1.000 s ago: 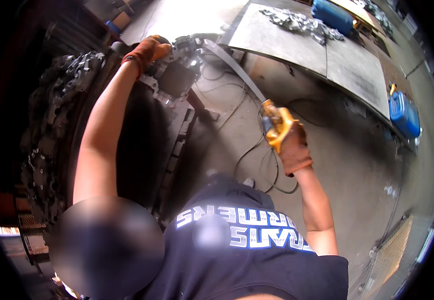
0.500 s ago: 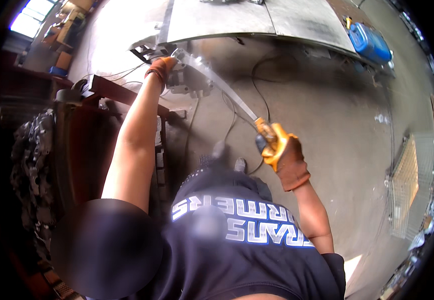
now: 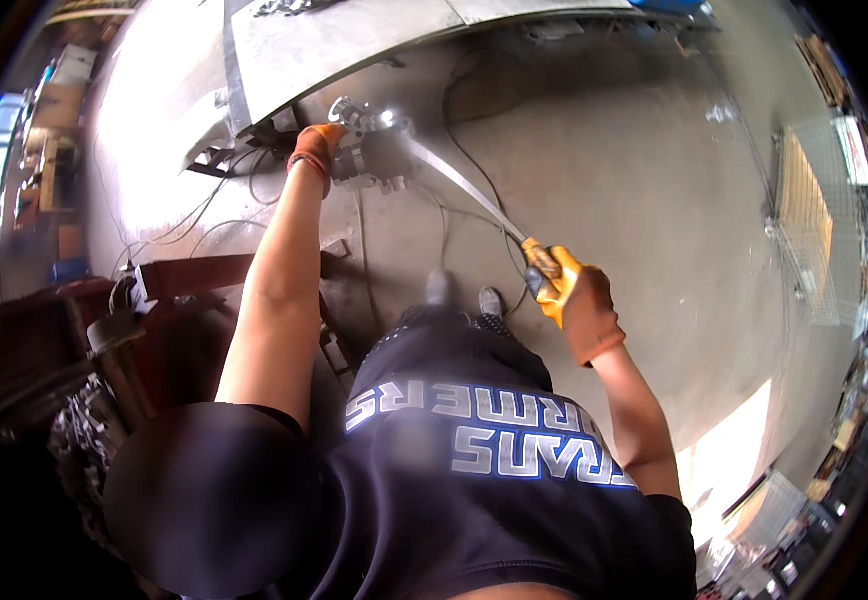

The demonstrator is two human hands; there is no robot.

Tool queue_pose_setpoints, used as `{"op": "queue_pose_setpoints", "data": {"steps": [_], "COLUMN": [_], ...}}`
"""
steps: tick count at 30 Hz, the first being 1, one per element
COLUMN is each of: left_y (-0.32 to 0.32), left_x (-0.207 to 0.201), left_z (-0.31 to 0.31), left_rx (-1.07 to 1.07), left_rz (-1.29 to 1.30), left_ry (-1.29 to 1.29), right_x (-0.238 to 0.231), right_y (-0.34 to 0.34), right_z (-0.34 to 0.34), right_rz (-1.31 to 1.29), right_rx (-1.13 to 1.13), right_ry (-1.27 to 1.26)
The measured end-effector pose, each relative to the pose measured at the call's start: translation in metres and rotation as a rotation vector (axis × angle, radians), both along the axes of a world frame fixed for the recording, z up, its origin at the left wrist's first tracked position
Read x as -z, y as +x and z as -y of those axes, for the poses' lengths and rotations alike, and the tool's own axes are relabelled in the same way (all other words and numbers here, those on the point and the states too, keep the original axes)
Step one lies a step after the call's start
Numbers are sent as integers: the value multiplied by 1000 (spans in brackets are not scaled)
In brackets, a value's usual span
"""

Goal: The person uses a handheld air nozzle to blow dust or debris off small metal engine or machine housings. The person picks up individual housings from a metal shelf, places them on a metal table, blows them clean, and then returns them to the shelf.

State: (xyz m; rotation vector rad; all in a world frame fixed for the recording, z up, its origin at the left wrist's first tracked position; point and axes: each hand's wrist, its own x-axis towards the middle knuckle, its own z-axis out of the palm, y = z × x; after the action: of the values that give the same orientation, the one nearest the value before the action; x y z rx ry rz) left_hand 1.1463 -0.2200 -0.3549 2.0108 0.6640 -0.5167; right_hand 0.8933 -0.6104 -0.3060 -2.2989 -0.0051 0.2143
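Note:
In front of me, my gloved left hand (image 3: 318, 153) grips a grey cast-metal part (image 3: 359, 165) with an irregular, lobed outline, holding it by its left side. My right hand (image 3: 576, 305), in a yellow and brown glove, is wrapped round the yellow handle of a long flat file (image 3: 469, 192). The file's narrow grey blade slants up and left, and its far end meets the casting. Glare and blur there hide the exact contact point. The casting hangs above the floor, near the edge of a metal-topped table.
The metal-topped table (image 3: 344, 50) stands at the far side. Cables (image 3: 362, 250) trail over the floor. A dark red steel beam (image 3: 194, 275) lies left of my arm, with a pile of metal castings (image 3: 84, 430) below it. At right stands a wire mesh cage (image 3: 822, 230).
The view has turned, so the table sits further left and the blue jug has almost left the picture. Both hands keep their holds on casting and file.

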Motion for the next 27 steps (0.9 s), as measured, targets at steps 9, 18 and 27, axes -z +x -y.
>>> {"op": "queue_pose_setpoints", "data": {"steps": [9, 18, 27], "left_y": [33, 87, 157], "left_x": [14, -20, -78], "left_z": [-9, -19, 9], "left_rx": [281, 676, 1006], "left_rz": [397, 249, 259], "left_ry": [-27, -46, 167], "right_x": [-8, -29, 23], "right_y": [27, 90, 152], "right_z": [4, -20, 28], "right_rz": [-54, -149, -156], "right_rx": [37, -114, 311], "right_ry": [-127, -152, 128]}}
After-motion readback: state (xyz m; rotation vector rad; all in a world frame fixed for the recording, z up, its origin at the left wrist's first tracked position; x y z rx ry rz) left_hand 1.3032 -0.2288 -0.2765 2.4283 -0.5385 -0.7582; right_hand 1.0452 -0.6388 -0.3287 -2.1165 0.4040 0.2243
